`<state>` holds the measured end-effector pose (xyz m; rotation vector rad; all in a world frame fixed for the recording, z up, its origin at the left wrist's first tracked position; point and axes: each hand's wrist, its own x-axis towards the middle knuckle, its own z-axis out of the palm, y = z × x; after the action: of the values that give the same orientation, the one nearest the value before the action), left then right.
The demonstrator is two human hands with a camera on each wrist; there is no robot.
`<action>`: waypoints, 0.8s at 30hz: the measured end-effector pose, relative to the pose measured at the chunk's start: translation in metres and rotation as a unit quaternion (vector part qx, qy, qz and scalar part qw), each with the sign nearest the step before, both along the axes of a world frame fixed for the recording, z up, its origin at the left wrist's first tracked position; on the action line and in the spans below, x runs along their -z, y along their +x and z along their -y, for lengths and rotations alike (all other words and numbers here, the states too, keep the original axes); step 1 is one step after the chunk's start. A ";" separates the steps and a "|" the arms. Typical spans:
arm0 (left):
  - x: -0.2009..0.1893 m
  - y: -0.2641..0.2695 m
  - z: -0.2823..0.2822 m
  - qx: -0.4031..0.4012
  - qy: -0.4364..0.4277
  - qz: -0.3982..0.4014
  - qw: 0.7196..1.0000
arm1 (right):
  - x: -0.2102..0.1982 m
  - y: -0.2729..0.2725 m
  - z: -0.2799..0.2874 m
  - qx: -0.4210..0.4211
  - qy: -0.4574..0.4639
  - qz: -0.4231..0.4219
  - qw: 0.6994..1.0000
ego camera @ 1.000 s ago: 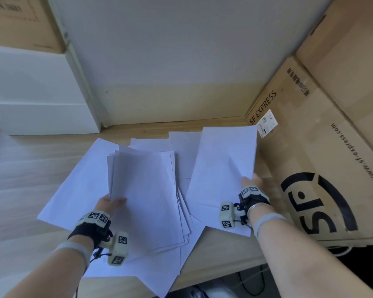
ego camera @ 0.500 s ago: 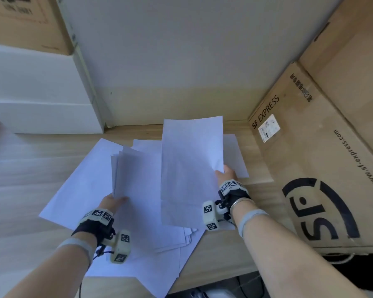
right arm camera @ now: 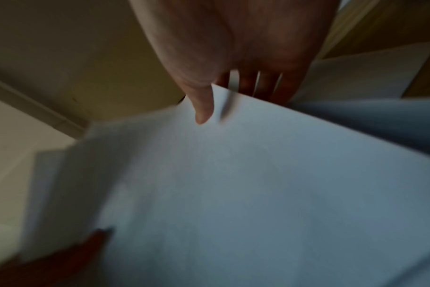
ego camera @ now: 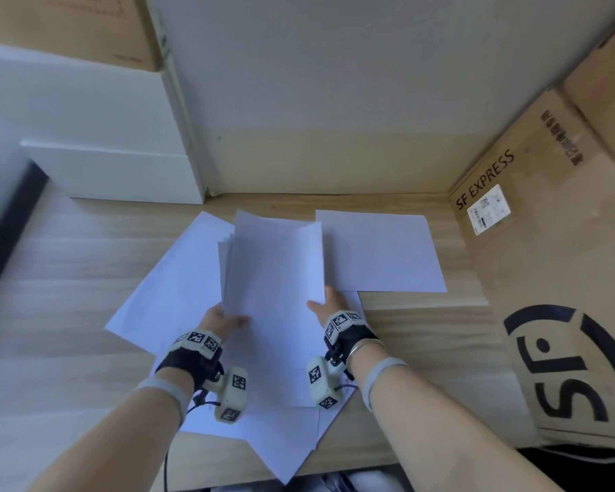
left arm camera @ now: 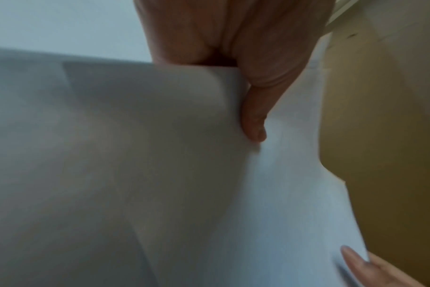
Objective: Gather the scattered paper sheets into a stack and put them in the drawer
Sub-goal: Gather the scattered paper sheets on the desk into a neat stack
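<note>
In the head view my left hand [ego camera: 228, 316] grips the near left edge of a raised stack of white sheets [ego camera: 270, 264], thumb on top. My right hand [ego camera: 322, 301] pinches the stack's top sheet at its near right edge. The left wrist view shows my thumb [left arm camera: 254, 124] pressed on the paper [left arm camera: 135, 174]. In the right wrist view the thumb [right arm camera: 203, 108] lies on the sheet [right arm camera: 233, 184], with the fingers under it. Loose sheets lie on the wooden table at the left [ego camera: 171, 289], back right [ego camera: 377, 250] and near edge [ego camera: 263, 420].
A white cabinet [ego camera: 103, 172] with a drawer-like front stands at the back left, a cardboard box on top of it. A large SF Express carton [ego camera: 547, 278] walls off the right side. The table's front edge [ego camera: 352, 459] runs just below the papers.
My right hand has carried one sheet from the right side leftward and laid it on the stack in my left hand. The back right sheet is now uncovered.
</note>
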<state>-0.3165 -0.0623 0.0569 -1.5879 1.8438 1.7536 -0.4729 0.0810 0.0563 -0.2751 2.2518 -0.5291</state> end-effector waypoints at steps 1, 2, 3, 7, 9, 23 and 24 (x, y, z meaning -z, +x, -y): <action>-0.004 -0.001 0.000 0.002 -0.009 -0.015 1.000 | -0.001 -0.003 -0.002 0.024 -0.011 -0.040 0.999; -0.010 -0.003 0.001 0.005 -0.022 -0.034 0.999 | -0.004 -0.007 -0.004 0.052 -0.039 -0.060 0.996; -0.016 -0.005 0.004 0.011 -0.034 -0.052 0.998 | -0.007 -0.013 -0.007 0.087 -0.082 -0.043 0.992; -0.052 -0.016 0.019 0.018 -0.086 -0.126 0.988 | -0.040 -0.033 -0.005 0.163 -0.245 0.037 0.955; -0.071 -0.020 0.027 0.002 -0.100 -0.159 0.982 | -0.068 -0.040 0.002 0.141 -0.295 0.007 0.945; -0.128 -0.013 0.052 -0.113 -0.074 -0.300 0.944 | -0.139 -0.033 0.043 0.108 -0.409 0.003 0.906; -0.125 -0.012 0.053 -0.117 -0.070 -0.310 0.941 | -0.137 -0.030 0.045 0.102 -0.402 -0.002 0.910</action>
<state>-0.3281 -0.1154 0.1823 -1.4537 2.1386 2.5068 -0.5031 0.0359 0.1932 -0.4473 1.9615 -1.5635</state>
